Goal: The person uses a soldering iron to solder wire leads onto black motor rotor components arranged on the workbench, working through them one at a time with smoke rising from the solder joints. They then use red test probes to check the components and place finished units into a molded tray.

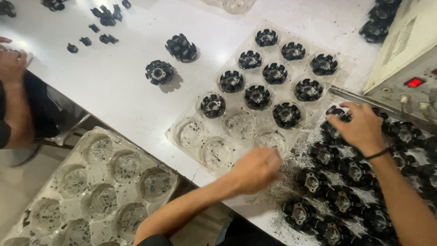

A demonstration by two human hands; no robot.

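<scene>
Nearest me, an empty clear plastic tray (91, 191) with round pockets sits below the counter (118, 86) edge, flecked with dark debris. Just above it, my left hand (256, 168) hovers at the near edge of a second clear tray (191, 132) lying on the counter; the hand is blurred, its fingers loosely curled, and I cannot tell whether they enclose anything. To the right, a crowd of black ribbed round parts (339, 196) lies on the counter amid dark grit. My right hand (359, 126) rests at the far edge of that crowd, fingers bent down onto one black part (336, 111), touching it. The second tray carries ten such parts in its far pockets (257, 96); its near pockets are unfilled. Farther off, two loose parts (170, 59) stand on the counter, small black pieces (98, 27) beyond them. Another person's hand (11, 64) rests at far left. A beige machine (405, 59) with a red light stands far right.
</scene>
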